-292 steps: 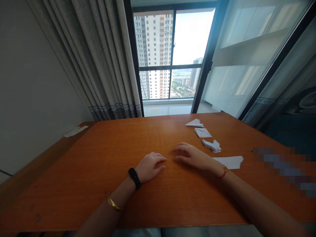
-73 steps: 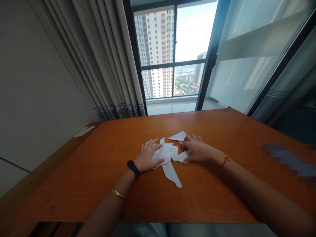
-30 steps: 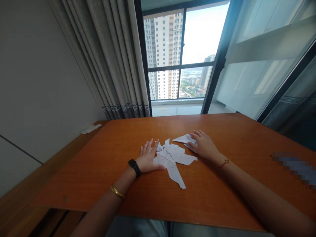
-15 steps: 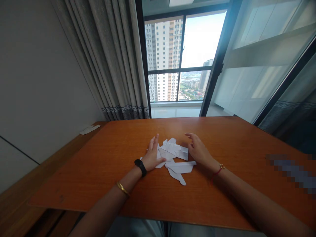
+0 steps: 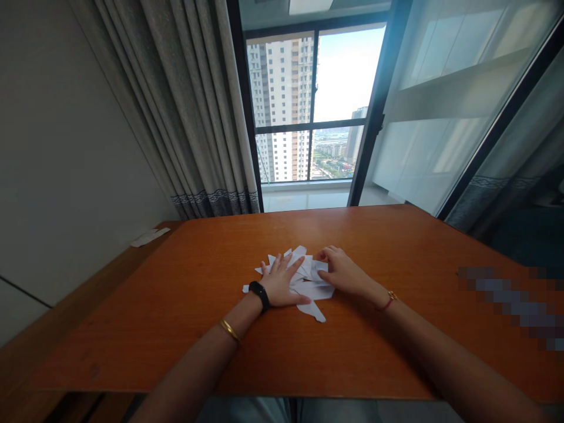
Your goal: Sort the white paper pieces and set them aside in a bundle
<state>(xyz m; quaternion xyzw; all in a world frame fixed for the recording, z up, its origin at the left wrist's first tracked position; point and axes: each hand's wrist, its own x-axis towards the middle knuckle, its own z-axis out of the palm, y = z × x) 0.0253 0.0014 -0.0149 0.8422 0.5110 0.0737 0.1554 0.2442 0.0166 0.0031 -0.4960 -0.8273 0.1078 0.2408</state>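
Several folded white paper pieces lie bunched in a small heap in the middle of the orange wooden table. My left hand rests flat on the heap's left side with its fingers spread; its wrist bears a black band and a gold bangle. My right hand lies on the heap's right side, palm down, fingers loosely curled over the paper. One pointed piece sticks out toward me below the hands.
A white paper strip lies on the wooden ledge at the left by the wall. Grey curtains hang behind the table beside a tall window. A blurred patch sits at the table's right.
Both hands have closed in on the paper pieces and pushed them into a tighter heap. Long before, the pieces lay apart at the table's right and the hands were empty.
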